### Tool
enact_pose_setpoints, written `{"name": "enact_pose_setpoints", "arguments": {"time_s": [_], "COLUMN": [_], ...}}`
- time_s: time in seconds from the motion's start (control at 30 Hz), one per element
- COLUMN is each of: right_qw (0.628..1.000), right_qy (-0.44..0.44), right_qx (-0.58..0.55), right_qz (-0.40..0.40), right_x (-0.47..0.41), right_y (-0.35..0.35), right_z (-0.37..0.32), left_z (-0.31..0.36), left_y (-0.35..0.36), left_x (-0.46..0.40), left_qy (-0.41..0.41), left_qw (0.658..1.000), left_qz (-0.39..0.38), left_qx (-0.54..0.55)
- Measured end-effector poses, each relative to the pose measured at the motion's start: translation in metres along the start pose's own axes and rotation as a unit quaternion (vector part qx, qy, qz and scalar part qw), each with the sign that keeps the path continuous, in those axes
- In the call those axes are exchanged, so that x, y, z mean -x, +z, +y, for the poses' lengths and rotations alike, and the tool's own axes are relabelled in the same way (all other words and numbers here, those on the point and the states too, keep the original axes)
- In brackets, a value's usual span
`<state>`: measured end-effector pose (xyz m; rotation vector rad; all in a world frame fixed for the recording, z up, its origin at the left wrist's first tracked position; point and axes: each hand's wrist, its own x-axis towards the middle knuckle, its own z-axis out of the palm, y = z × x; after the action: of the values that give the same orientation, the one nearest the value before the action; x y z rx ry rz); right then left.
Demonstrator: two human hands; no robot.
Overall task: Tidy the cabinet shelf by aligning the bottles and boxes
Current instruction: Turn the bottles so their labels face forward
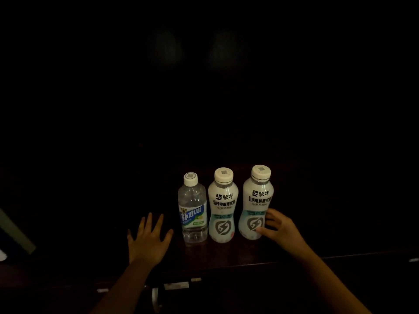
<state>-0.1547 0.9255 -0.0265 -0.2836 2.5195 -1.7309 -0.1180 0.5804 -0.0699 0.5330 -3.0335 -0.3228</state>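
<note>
Darkness swallows the cabinet [204, 98] behind the bottles, and the right bottle [257, 205] hides some right-hand fingers [271, 215].

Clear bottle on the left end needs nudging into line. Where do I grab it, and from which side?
Grip the clear bottle around its labelled middle, coming from its open left side with the left hand. It stands upright, and the middle white bottle crowds its right.

Three capped bottles stand upright in a row near the front edge of the dark shelf [226, 252]. The clear bottle [193, 209], at left, carries a blue-and-green label. The middle white bottle [223, 206] and right white bottle [257, 203] carry matching labels. The row is close-set; contact between bottles cannot be determined.
</note>
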Motion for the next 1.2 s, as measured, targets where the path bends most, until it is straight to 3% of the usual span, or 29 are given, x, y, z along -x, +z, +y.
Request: {"name": "enact_pose_setpoints", "arguments": {"time_s": [1.2], "right_qw": [0.999], "right_qy": [-0.017], "right_qx": [0.029], "right_qz": [-0.008], "right_x": [-0.001], "right_y": [0.011], "right_z": [0.0], "left_z": [-0.001], "left_y": [0.002], "left_x": [-0.002], "left_qy": [-0.003], "left_qw": [1.0], "left_qz": [-0.002], "left_qx": [0.005]}}
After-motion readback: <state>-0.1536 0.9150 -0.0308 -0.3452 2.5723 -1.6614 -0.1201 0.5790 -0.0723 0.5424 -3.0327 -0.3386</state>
